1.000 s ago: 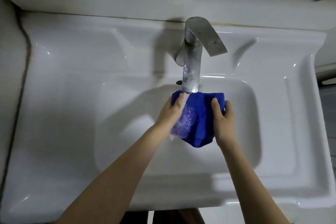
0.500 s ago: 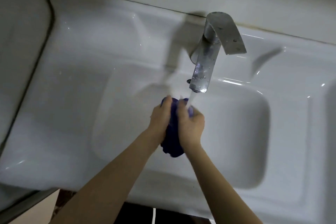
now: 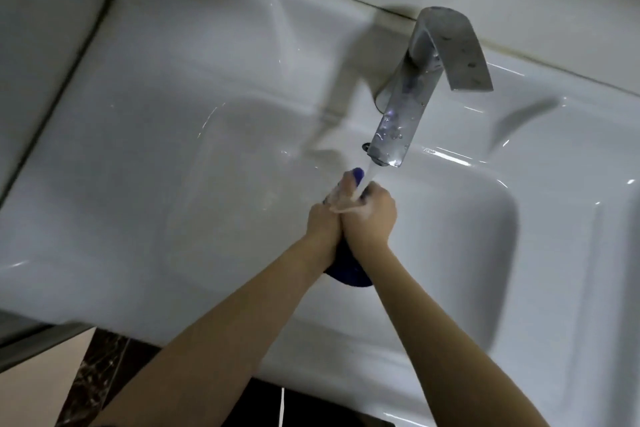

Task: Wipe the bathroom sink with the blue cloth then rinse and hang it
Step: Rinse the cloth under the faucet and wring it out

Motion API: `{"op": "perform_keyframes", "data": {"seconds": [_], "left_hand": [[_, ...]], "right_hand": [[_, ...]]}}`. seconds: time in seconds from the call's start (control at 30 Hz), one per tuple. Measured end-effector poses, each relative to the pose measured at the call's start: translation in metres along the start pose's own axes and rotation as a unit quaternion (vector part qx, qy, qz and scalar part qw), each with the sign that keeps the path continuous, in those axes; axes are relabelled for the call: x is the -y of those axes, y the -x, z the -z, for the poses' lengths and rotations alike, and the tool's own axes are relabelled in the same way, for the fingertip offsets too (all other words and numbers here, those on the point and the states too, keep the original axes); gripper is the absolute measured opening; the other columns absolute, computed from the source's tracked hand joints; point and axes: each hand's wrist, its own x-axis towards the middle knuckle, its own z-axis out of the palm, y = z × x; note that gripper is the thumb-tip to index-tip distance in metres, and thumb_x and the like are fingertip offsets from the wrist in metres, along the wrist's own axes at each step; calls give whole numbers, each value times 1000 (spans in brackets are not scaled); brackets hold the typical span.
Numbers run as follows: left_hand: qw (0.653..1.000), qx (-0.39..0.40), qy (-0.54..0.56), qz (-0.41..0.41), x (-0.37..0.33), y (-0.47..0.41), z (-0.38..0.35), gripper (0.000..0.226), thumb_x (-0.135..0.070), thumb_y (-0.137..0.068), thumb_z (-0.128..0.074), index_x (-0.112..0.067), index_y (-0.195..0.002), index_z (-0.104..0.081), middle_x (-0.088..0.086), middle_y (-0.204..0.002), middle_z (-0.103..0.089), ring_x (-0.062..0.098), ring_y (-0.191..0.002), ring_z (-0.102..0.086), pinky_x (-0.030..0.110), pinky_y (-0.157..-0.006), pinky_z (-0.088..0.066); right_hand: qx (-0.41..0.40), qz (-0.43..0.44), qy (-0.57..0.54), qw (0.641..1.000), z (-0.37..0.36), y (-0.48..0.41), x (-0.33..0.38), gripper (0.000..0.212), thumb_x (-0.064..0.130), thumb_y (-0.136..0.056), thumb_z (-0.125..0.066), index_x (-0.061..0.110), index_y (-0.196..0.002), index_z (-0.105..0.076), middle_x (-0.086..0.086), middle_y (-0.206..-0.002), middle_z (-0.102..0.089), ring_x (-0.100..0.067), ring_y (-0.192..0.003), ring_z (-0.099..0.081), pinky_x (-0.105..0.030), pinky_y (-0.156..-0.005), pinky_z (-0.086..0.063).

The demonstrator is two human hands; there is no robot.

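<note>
The blue cloth is bunched up between both hands over the white sink basin. My left hand and my right hand press together around it, so only a tip above the fingers and a lump below the wrists show. Water runs from the spout of the chrome tap onto my fingers and the cloth.
The sink's flat left deck meets a wall with a dark sealant line at the upper left. A white ledge runs behind the tap. Below the sink's front edge lie dark floor tiles and a dark cabinet front.
The spread cloth was gathered into a tight bunch as both hands came together under the running water. The view has shifted left and tilted.
</note>
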Motion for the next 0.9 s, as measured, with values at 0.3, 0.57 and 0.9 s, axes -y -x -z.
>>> {"op": "perform_keyframes", "data": {"seconds": [0.3, 0.57, 0.9], "left_hand": [[976, -33, -194, -94, -20, -21, 10, 33, -32, -103, -42, -7, -105, -63, 7, -92, -64, 23, -82, -63, 26, -73, -53], [984, -53, -149, -80, -23, -18, 12, 38, -28, -101, -42, -7, -75, -59, 12, -74, -66, 29, -76, -64, 32, -73, -51], [996, -71, -56, -17, -14, -23, 16, 33, -36, -92, -52, -9, -78, -65, 9, -80, -68, 28, -77, -62, 37, -75, -51]], "right_hand": [[-5, 6, -89, 996, -11, 27, -6, 47, 49, -86, -54, 18, -52, -42, 6, -40, -46, -9, -38, -45, -18, -41, -34], [6, -52, -131, 990, -13, 19, -23, 48, 42, -92, -54, 8, -58, -49, 3, -48, -49, -12, -45, -44, -32, -49, -42], [-4, -68, -100, 993, -14, -13, -14, 46, 40, -92, -55, 11, -60, -40, -3, -54, -41, -16, -52, -40, -28, -50, -34]]}}
